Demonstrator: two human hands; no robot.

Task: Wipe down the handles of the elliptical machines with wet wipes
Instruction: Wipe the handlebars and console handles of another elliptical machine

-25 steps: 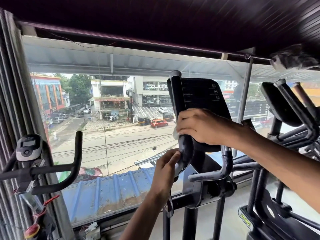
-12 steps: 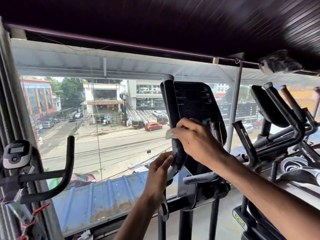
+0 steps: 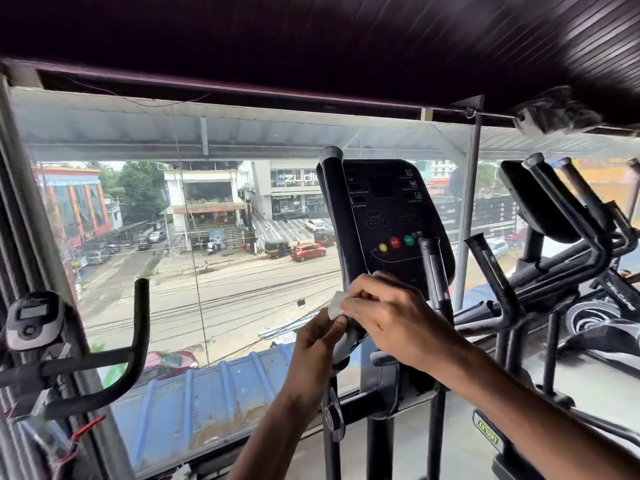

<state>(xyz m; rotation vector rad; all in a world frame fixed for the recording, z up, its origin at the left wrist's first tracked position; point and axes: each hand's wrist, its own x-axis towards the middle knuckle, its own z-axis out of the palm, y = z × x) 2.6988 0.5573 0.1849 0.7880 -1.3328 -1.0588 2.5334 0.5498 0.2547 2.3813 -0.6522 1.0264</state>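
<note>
Our right hand [image 3: 391,320] pinches the wipe [image 3: 336,304] around the upright handle [image 3: 341,237] (its length rising above us), while our left hand [image 3: 318,355] grips just below.

The letters "zudi" can be read in pale lettering on the grey building [image 3: 291,188] across the street, the word's end being hidden behind the handle. "WELCARE" is printed in white on the neighbouring machine's frame [image 3: 620,292]. The console [image 3: 388,216] labels are too small to be read.
</note>
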